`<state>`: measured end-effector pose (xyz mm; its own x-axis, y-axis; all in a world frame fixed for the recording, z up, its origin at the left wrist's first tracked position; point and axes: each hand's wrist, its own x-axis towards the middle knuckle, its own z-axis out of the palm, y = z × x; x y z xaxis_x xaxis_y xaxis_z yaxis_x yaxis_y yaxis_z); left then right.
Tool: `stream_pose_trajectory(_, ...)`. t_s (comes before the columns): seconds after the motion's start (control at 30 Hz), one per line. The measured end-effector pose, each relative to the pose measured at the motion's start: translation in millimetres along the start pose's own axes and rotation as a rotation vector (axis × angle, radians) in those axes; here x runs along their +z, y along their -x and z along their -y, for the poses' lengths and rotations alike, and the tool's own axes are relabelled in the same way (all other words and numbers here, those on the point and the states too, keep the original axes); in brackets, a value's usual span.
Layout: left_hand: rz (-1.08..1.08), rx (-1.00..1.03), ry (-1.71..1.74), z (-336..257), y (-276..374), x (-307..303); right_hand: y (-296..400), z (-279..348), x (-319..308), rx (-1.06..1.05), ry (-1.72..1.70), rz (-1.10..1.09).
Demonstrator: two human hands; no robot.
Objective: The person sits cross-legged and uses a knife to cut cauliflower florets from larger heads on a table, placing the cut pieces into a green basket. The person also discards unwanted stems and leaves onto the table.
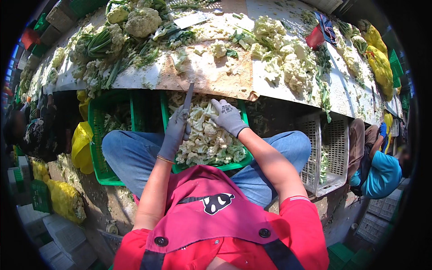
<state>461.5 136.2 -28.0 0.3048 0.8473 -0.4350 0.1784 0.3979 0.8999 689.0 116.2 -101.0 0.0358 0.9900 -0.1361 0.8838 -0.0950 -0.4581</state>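
My left hand [176, 126], in a grey work glove, grips a knife [189, 96] with its blade pointing up toward the table edge. Below and between my hands, a green plastic crate [249, 158] is heaped with cut cauliflower florets [211, 141]. My right hand [228, 116], gloved in grey with printing on the back, rests on the upper right of the heap. Its thumb and forefinger lie on either side of pale floret stems; whether they grip one cannot be made out.
Cauliflower heads [143, 22], leaves and trimmings cover parts of the white table [135, 79], with a brown board [206, 76] at its front. A green crate [98, 168] stands left, white crates [332, 158] right. Co-workers sit at both sides, one in a blue shirt [381, 175].
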Motion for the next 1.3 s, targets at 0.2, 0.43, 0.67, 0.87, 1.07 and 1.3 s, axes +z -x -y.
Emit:
stream_pose_trajectory(0.2,-0.062,0.009,0.079,12.4,-9.0,-1.2,-11.0,-1.5,0.8,0.091,-0.454,-0.087)
stream_pose_trajectory(0.43,0.022,-0.01,0.012,13.0,-27.9,27.7,17.3,22.6,-33.6,-0.051,-0.713,-0.078)
stream_pose_trajectory(0.67,0.316,-0.391,0.326,8.0,-39.4,15.0,24.9,18.5,-19.9,0.082,-1.545,0.154)
stream_pose_trajectory(0.87,0.222,-0.349,0.549,40.6,-41.5,0.5,20.3,10.2,-14.0,0.206,-1.837,0.125)
stream_pose_trajectory(1.07,0.066,-0.222,0.36,11.5,-32.8,7.7,35.0,41.7,-24.9,0.104,-1.199,0.263)
stream_pose_trajectory(1.3,-0.252,0.859,-0.842,-21.2,-3.7,-12.7,20.2,47.9,-43.5,0.277,-1.383,0.49)
